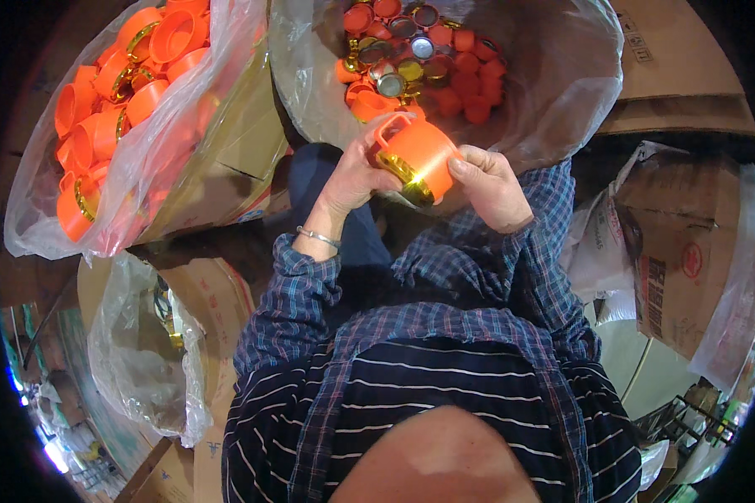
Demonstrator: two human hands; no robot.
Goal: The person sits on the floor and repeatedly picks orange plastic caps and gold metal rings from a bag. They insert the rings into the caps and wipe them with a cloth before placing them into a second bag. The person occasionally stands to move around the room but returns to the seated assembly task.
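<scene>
Orange cap [419, 151] with gold ring, centre frame | left hand [352, 172] closed on its 9 o'clock side | right hand [491, 189] pinching its 3 o'clock edge | bag of small caps [562, 92] at 12 o'clock

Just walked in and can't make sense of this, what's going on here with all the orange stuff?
A person in a plaid shirt holds a large orange plastic cap with a gold metal rim in both hands: the left hand grips its side, the right hand its other side. Straight ahead, a clear-plastic-lined cardboard box holds small orange caps and gold metal lids. To the left, a clear plastic bag is full of similar large orange caps.
</scene>
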